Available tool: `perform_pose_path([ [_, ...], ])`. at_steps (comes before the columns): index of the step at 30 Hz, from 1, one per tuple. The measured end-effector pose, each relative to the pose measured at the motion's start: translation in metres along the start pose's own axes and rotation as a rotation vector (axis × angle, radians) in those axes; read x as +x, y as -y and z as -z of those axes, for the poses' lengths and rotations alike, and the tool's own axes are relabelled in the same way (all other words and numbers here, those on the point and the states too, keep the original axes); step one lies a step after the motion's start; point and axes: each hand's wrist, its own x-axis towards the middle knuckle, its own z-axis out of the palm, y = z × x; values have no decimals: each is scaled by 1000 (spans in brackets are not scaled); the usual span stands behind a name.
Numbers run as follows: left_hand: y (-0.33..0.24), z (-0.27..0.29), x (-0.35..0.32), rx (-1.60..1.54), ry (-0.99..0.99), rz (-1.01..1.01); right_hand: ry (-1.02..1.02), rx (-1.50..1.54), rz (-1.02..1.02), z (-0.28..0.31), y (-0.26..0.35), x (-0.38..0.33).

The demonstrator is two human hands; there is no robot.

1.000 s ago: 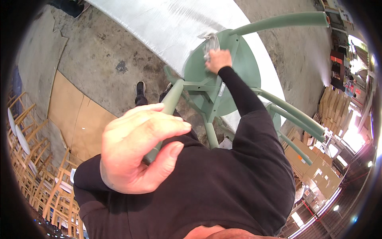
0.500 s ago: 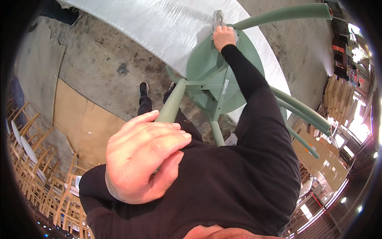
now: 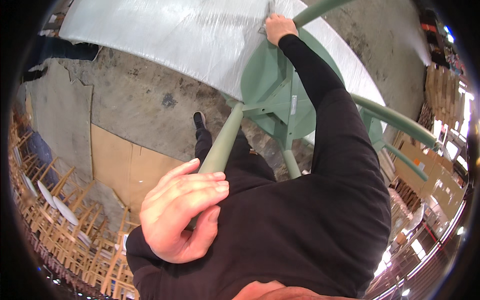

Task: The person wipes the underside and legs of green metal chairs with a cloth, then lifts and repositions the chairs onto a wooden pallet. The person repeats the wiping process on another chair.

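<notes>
A green chair point(image 3: 310, 65) lies tipped over with its underside facing me, its round seat against a surface wrapped in shiny plastic point(image 3: 200, 40). My left hand point(image 3: 182, 215) is curled around the free end of one green chair leg point(image 3: 225, 140), with its thumb below. At the far side, my right hand point(image 3: 280, 28) is closed at the seat's edge, beside the base of another leg point(image 3: 320, 11). Some crumpled grey cloth-like material point(image 3: 271, 7) sticks out from under the right hand; most of it is hidden. Crossed green rails and a small pale label point(image 3: 293, 105) show beneath the seat.
Many wooden chair frames point(image 3: 75, 250) stand stacked at the lower left. Cardboard sheets point(image 3: 112, 155) lie on the concrete floor. A dark-clothed limb of another person point(image 3: 65, 50) shows at the upper left. Cartons point(image 3: 442, 185) and more green chair parts point(image 3: 400, 122) are on the right.
The view has shifted, so the chair and floor sit further right. My right hand has slid farther along the seat's far edge with the grey material. The left hand stays on the leg end.
</notes>
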Motion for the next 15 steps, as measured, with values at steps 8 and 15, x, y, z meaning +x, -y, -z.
perform_pose_path([
  [8,0,-4,0,9,-2,7,218,543,26,0,128,-134],
  [15,-3,-10,-1,20,-38,27,375,1208,-179,41,84,-122],
])
